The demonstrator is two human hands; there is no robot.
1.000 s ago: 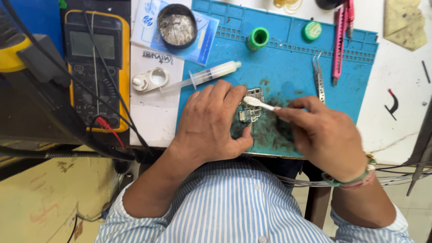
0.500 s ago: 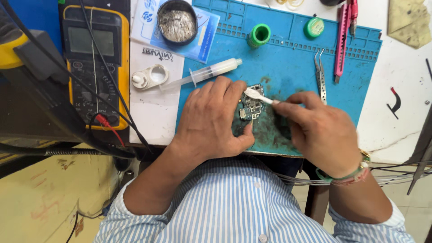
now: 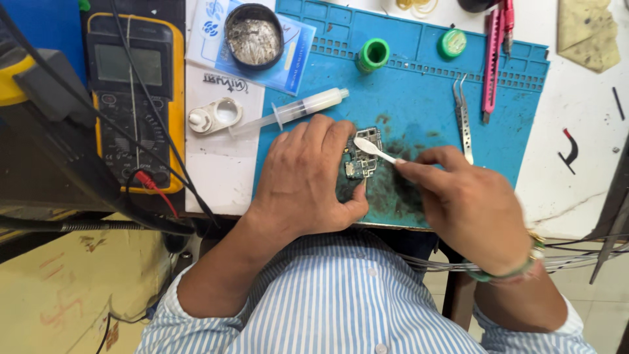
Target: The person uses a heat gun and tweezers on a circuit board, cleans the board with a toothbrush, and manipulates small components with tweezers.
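We count one small circuit board (image 3: 362, 157) lying on the blue work mat (image 3: 419, 85), near the mat's stained front part. Our left hand (image 3: 308, 177) lies over the board's left side, fingers curled and pressing on it, the thumb at its lower edge. Our right hand (image 3: 462, 203) pinches one white brush (image 3: 373, 149) by its handle, the brush head resting on the board's upper part. On the mat we count one syringe (image 3: 301, 108), one pair of tweezers (image 3: 462, 118), one pink utility knife (image 3: 493, 59) and two green caps (image 3: 373, 54), the second further right. Left of the mat sit one yellow multimeter (image 3: 131, 98), one dark round tin (image 3: 253, 36) and one white plastic holder (image 3: 215, 116) on the bench (image 3: 576, 118).
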